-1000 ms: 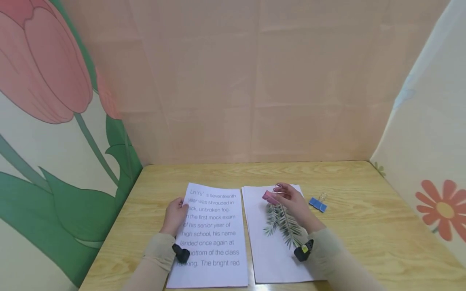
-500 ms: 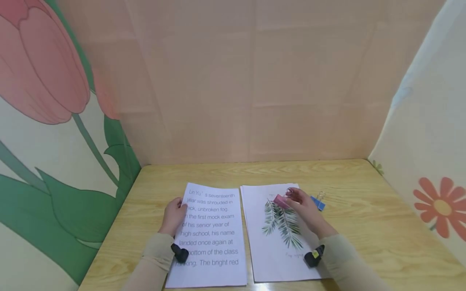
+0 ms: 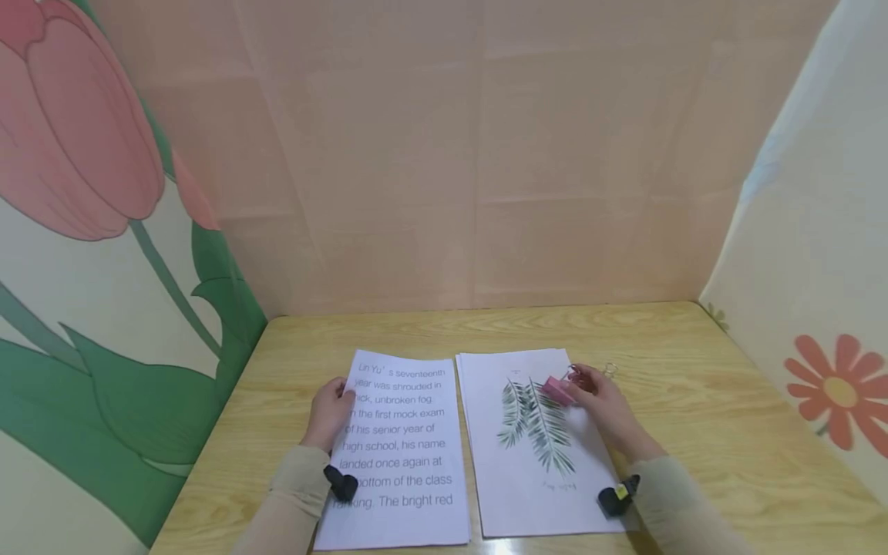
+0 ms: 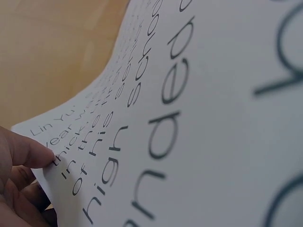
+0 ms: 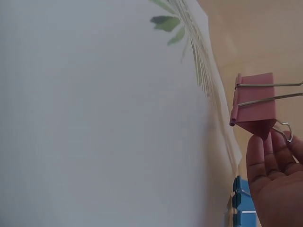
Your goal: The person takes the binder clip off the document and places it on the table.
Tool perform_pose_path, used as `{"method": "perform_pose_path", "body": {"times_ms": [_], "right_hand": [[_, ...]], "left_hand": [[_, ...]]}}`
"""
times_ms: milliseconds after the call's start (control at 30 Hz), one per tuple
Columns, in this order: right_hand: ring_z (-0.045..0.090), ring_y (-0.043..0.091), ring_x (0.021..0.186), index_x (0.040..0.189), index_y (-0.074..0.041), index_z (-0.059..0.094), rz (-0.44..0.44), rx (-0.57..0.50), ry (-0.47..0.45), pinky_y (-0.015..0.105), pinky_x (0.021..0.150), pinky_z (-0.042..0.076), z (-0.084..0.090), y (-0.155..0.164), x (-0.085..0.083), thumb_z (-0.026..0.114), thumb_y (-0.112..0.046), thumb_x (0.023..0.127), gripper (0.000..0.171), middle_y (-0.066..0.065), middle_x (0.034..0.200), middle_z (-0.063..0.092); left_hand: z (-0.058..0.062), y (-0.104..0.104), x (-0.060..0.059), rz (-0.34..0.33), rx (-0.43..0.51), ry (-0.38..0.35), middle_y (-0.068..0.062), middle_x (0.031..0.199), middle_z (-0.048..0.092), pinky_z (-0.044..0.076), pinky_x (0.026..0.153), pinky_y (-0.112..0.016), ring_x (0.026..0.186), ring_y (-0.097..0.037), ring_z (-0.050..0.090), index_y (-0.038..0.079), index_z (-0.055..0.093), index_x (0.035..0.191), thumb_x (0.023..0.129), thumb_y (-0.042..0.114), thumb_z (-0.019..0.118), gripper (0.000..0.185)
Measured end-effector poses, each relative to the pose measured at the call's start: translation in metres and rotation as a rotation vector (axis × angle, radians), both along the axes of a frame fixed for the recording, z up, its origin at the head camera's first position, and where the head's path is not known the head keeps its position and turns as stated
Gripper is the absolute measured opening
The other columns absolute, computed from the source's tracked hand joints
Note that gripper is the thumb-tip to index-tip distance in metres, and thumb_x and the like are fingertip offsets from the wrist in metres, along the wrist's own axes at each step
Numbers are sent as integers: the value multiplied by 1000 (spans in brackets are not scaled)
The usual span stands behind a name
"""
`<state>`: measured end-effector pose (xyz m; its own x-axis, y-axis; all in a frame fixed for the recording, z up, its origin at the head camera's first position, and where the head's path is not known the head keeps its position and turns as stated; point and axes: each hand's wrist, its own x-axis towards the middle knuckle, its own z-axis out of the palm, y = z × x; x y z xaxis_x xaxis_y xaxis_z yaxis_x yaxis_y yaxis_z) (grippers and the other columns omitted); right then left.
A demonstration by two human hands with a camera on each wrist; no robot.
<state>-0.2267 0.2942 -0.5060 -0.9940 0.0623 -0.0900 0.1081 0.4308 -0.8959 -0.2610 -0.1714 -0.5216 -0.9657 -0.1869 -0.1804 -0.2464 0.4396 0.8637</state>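
Observation:
My left hand (image 3: 327, 416) pinches the left edge of a stack of printed paper (image 3: 395, 528), thumb on top and fingers beneath. In the left wrist view that edge of the paper (image 4: 227, 142) curves upward. My right hand (image 3: 612, 412) holds a pink binder clip (image 3: 557, 391) above the right edge of a second stack of paper (image 3: 520, 505), whose top sheet bears a green leaf drawing. Seen from the right wrist, the pink binder clip (image 5: 255, 99) is apart from the sheets, its wire handles showing. Fingers touch its lower side.
A blue binder clip (image 5: 245, 203) lies on the table beyond the right stack, mostly hidden by my right hand in the head view. The wooden table (image 3: 444, 331) meets a pink cloth backdrop (image 3: 375, 193). Printed flower cloths hang at left and right.
My right hand has moved right and slightly toward me with the pink binder clip, from above the leaf drawing to the stack's right edge. The left hand keeps its hold on the paper.

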Motion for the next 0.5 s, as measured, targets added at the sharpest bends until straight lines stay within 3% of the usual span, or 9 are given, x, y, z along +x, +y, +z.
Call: {"method": "perform_pose_path", "body": {"times_ms": [267, 500], "right_hand": [[45, 46, 136, 155, 7, 32, -18, 52, -21, 59, 112, 36, 0, 13, 4, 64, -38, 103, 76, 32, 144, 47], [48, 42, 130, 153, 8, 34, -30, 52, -44, 55, 108, 40, 2, 24, 7, 62, -38, 104, 73, 30, 142, 48]], "left_hand": [[3, 1, 0, 4, -7, -9, -11, 103, 68, 50, 77, -37, 86, -23, 63, 5, 67, 120, 106, 16, 50, 24], [5, 2, 0, 4, -23, -5, -13, 107, 67, 50, 84, -41, 90, -25, 62, 3, 67, 121, 105, 15, 50, 26]]}}
